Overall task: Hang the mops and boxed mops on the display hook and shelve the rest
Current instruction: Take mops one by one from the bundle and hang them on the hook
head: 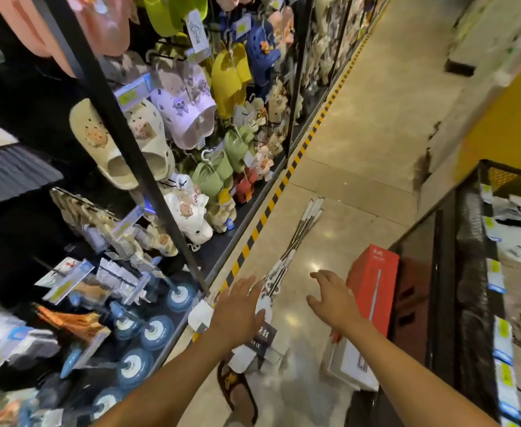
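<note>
Reaching down with left hand (237, 309) and right hand (333, 300), both spread and empty, over mops (296, 238) lying on the near floor. Red box (373, 282) just right, likely staged beside the left rack (149, 180) for hanging.

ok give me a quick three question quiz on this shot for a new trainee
1. True or false: the left hand and the right hand both have spread fingers and hold nothing.
2. Where do the bundled mops lie? A: on the floor. B: on a display hook. C: on top of the slippers.
3. What colour is the tall box standing against the black rack?

Key: 1 true. 2 A. 3 red.
</note>
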A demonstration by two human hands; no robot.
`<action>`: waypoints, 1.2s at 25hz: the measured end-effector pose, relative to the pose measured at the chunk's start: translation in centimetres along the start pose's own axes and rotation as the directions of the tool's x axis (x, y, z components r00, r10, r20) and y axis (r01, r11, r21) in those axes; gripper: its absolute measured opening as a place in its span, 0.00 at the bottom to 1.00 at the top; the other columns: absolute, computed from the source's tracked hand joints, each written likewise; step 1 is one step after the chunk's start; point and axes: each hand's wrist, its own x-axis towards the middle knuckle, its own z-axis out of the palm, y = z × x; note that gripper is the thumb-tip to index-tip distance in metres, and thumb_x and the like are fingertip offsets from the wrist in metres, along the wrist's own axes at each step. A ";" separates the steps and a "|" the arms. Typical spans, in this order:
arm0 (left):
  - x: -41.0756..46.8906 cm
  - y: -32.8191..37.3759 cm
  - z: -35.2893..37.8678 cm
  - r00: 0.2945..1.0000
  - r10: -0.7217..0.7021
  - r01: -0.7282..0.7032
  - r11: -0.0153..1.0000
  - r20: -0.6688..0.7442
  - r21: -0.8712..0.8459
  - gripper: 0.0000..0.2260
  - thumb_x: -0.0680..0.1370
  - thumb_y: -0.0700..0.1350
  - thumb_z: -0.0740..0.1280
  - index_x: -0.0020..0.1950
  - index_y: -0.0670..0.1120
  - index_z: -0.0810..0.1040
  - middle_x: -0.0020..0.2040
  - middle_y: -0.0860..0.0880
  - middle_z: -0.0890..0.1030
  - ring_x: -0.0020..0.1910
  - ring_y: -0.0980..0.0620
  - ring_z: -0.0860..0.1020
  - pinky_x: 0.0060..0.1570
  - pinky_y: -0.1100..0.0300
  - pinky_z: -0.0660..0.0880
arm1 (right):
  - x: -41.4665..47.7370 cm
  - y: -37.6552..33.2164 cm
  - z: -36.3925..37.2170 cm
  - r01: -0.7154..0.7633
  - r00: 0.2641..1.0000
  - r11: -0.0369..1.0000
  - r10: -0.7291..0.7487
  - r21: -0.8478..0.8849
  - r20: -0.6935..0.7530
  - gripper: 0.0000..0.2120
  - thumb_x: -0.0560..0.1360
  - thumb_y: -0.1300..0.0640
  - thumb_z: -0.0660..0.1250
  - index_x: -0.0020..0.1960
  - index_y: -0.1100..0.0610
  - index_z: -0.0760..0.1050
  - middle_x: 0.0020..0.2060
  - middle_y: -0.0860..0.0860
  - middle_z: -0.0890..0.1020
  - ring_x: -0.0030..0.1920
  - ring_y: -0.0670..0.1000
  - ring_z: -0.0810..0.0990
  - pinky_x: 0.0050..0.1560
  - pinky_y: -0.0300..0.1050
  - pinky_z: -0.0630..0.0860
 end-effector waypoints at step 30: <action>45.0 -11.4 42.7 0.794 -0.396 0.469 0.882 0.462 -0.049 0.35 0.80 0.52 0.69 0.83 0.45 0.57 0.78 0.42 0.67 0.76 0.39 0.68 0.69 0.45 0.72 | 43.9 25.1 31.1 -0.061 0.953 0.984 0.007 0.170 0.302 0.24 0.80 0.54 0.68 0.75 0.55 0.71 0.72 0.54 0.73 0.69 0.59 0.73 0.67 0.57 0.73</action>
